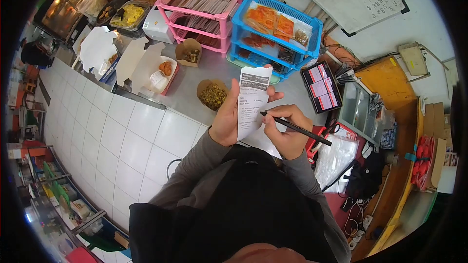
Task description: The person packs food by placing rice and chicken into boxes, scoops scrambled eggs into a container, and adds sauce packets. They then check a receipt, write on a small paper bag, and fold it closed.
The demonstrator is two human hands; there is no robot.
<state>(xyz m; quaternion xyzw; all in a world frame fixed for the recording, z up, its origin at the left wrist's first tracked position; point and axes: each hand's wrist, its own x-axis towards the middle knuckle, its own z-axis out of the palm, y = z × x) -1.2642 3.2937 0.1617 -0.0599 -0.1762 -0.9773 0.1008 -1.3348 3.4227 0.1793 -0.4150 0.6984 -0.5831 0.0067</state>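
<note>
A long printed paper receipt (251, 98) lies across the palm of my left hand (226, 119), whose fingers hold it from behind. Between the thumb and fingers of my right hand (288, 129) is a black pen (304, 132), its tip at or close to the middle of the receipt; a short pen stroke shows there. Just beyond my left hand stands an open brown paper box (213, 94) filled with chopped greenish-brown food. Farther off, an open carton (168, 80) holds a fried piece and a white wrapped portion.
Pink stacked baskets (228, 17) and blue stacked baskets (314, 34) stand at the back of the metal counter (187, 85). A tablet (321, 87) leans at the right, near clear plastic bags (336, 158). Another brown box (188, 52) and an open white box (100, 51) are farther left.
</note>
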